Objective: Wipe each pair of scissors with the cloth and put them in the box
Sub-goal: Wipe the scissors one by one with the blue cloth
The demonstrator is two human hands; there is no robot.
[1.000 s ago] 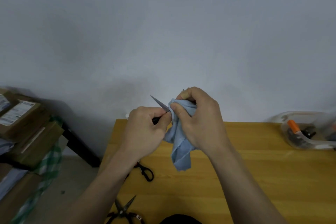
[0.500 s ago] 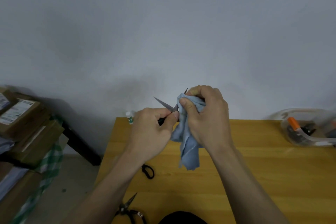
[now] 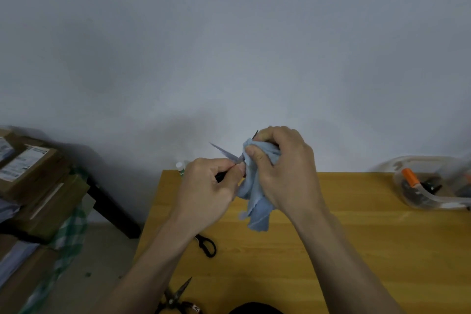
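One pair of scissors [image 3: 225,153] is held open above the counter [image 3: 331,250], one thin grey blade pointing up and left, the other up and right into the blue cloth [image 3: 257,194]. The left hand [image 3: 206,191] curls its grip round the dark handle, and the right hand [image 3: 283,168] pinches the bunched cloth round the second blade. Below the cloth two more pairs lie on the counter, one [image 3: 207,246] under the left wrist, one [image 3: 175,298] at the near edge; the clear box [image 3: 433,183] sits far right.

Above the table [image 3: 356,250], the left hand [image 3: 206,188] holds open scissors [image 3: 224,151] just left of the right hand [image 3: 283,168], which grips the cloth [image 3: 257,201]. Below them, two more scissors lie on the table: one pair [image 3: 207,246] under the left forearm, another [image 3: 175,297] at the near edge. The box [image 3: 430,205] sits at the far right, cartons [image 3: 30,173] off the table to the left.
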